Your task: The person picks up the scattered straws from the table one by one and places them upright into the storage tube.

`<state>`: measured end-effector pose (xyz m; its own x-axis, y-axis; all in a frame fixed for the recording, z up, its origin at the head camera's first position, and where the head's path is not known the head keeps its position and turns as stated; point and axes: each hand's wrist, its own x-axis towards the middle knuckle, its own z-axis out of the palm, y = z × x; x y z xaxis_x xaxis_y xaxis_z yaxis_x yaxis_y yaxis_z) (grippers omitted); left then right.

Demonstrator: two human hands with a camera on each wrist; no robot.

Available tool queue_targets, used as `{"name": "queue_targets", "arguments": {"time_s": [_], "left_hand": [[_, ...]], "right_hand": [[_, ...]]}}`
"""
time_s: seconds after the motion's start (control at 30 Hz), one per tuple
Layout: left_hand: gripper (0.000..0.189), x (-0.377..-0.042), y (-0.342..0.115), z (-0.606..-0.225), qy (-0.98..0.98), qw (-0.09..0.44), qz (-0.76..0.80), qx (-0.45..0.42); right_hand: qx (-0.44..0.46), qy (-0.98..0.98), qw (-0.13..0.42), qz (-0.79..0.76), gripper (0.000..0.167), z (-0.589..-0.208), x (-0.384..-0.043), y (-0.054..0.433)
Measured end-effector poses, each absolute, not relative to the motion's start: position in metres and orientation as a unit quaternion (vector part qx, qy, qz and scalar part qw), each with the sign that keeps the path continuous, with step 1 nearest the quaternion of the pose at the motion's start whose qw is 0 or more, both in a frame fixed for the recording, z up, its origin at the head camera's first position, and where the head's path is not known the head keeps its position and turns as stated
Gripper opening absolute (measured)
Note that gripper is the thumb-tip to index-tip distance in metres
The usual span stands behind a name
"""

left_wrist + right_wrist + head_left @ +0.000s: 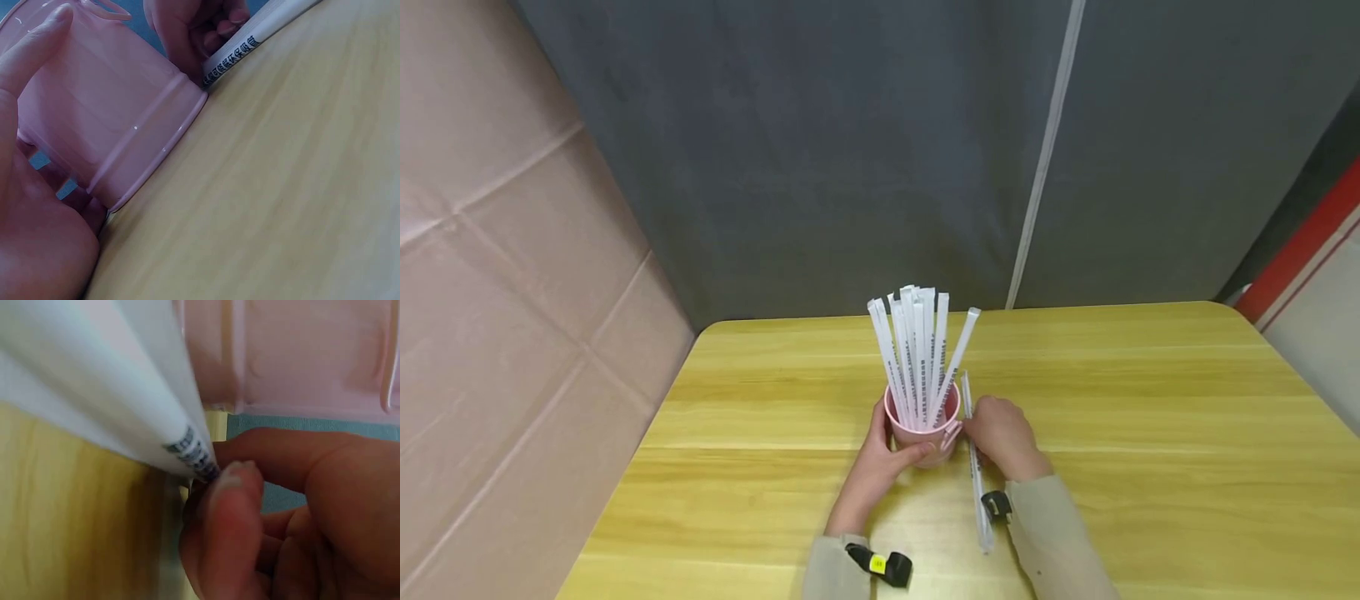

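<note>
A pink bucket-shaped cup [937, 457] stands on the table, holding a bunch of white paper-wrapped straws [922, 350] that fan out above its rim. My left hand [876, 467] grips the cup from the left, thumb across its front, as the left wrist view also shows on the cup wall [119, 100]. Just right of the cup, my right hand [1006, 435] pinches a wrapped straw [977, 493] between thumb and fingers. Dark printing marks its wrapper [156, 419] beside the fingertips. Whether a second straw lies along it, I cannot tell.
The wood-grain table [760, 450] runs back to a dark grey curtain [850, 167]. A pinkish sheet [512, 333] hangs at the left, and a red-edged panel [1311, 242] stands at the right. Black straps circle both wrists.
</note>
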<state>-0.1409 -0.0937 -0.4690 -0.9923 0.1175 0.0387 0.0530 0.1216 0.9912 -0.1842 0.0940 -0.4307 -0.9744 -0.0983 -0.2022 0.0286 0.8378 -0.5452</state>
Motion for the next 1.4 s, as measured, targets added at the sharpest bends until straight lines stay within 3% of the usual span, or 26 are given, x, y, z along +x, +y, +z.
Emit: {"name": "queue_targets", "arguments": {"time_s": [0.53,0.8,1.13,1.4], "left_hand": [[0.095,-0.130,-0.092,-0.441,0.742,0.049,0.667,0.054],[0.096,-0.130,-0.092,-0.440,0.745,0.050,0.663,0.055],[0.095,-0.130,-0.091,-0.439,0.740,0.051,0.669,0.051],[0.095,-0.130,-0.092,-0.439,0.739,0.051,0.670,0.049]], "right_hand": [[-0.006,0.941,0.100,-0.322,0.029,-0.422,-0.190,0.116],[-0.011,0.939,0.058,-0.338,0.031,-0.403,-0.189,0.122],[-0.014,0.893,-0.087,-0.442,0.039,-0.370,-0.179,0.128],[-0.046,0.780,-0.252,-0.571,0.027,-0.335,-0.159,0.123]]}}
